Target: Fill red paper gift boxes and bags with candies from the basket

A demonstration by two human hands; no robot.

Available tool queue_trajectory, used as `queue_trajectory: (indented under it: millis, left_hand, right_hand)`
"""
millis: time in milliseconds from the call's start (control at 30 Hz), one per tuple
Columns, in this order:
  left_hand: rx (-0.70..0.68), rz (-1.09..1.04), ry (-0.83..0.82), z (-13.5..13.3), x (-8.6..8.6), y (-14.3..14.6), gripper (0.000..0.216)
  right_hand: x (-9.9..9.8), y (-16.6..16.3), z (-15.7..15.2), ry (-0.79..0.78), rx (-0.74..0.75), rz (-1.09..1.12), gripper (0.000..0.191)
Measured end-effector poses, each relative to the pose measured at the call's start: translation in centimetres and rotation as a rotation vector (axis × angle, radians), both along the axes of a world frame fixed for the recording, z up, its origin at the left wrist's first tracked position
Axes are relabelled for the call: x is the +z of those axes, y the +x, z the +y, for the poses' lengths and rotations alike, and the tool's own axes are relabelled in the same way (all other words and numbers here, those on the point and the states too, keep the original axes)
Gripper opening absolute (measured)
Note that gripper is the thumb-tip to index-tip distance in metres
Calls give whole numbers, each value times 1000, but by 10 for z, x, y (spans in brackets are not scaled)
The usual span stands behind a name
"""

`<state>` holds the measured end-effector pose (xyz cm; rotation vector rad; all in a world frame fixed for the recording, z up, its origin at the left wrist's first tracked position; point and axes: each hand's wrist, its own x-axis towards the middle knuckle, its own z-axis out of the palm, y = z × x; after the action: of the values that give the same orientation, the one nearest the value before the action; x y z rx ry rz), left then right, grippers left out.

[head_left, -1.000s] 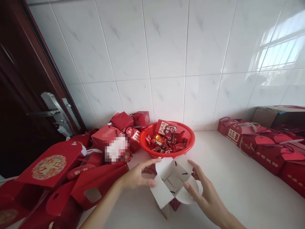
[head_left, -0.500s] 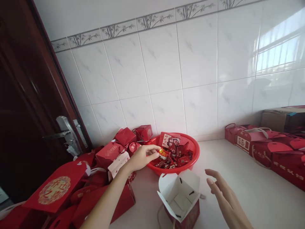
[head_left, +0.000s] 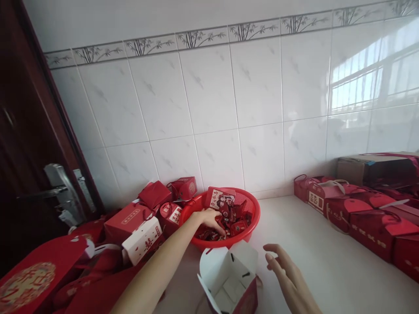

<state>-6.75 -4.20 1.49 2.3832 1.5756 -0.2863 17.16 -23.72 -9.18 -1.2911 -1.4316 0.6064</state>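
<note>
A red plastic basket (head_left: 256, 213) holds many red-wrapped candies (head_left: 238, 226) and a printed red card box (head_left: 221, 198). My left hand (head_left: 211, 219) reaches down into it, fingers apart and pointing into the candies; the fingertips are partly hidden among the wrappers. In front of the basket stands a red gift box (head_left: 250, 301) with its top flaps up, showing a white inside with no candy visible on its bottom. To the right of this box, my right hand (head_left: 284, 272) hovers with loosely bent fingers, holding nothing and apart from the box.
Several red gift boxes (head_left: 129, 220) are piled on the left, beside a dark door with a metal handle (head_left: 55, 189). Closed red boxes (head_left: 366, 229) line up along the right, with a cardboard carton (head_left: 352, 172) behind them. A white tiled wall (head_left: 216, 96) rises behind the counter.
My left hand has moved from the basket's left side deeper into the candies, its fingers now lower. A red-and-gold packet near its fingertips is out of sight. The view has shifted right.
</note>
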Motion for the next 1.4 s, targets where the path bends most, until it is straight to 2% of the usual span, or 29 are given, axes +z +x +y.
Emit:
queue_trajectory:
  millis: [67,133,300,433,567,667,867,1000,1100,1167,1300,1400]
  left_hand:
    - [46,27,5,-1,-1,4,111]
    - [89,39,30,-3,-2,8,108]
    - [56,-11,47,1,-6,6,57]
    - [35,-196,-5,6,-9,-2,33]
    - [32,-351,-41,5,-5,-10,17]
    - [40,-460,12,4,3,-13,18]
    - [32,-906,48,-7,19,-10,18]
    - [39,-1056,53,-23,28,-1,25]
    - [9,-1104,67,-35,34,7,27]
    - [-25,-1128,97,-42,38,14,27]
    - [-92,-1159,169,-55,40,23,30]
    - [-112,-1172,196,-59,36,25,34]
  right_hand:
    - [3,-2,-2,-23,2,-13,44]
    - [7,-4,-3,-59,2,-15,48]
    - [15,-7,-6,-90,15,-18,47]
    - [17,-7,-7,-114,36,-15,44]
    - [20,-6,-8,-126,43,-13,43]
    - [25,-6,-8,-142,38,-9,43]
    - [29,-4,-12,-177,30,18,44]
    - [32,2,-4,-148,17,81,44]
    - [50,1,16,-43,18,197,42]
    - [70,-6,33,28,89,317,42]
    - [109,-27,61,-102,224,523,51]
    - [119,-41,72,-153,283,629,49]
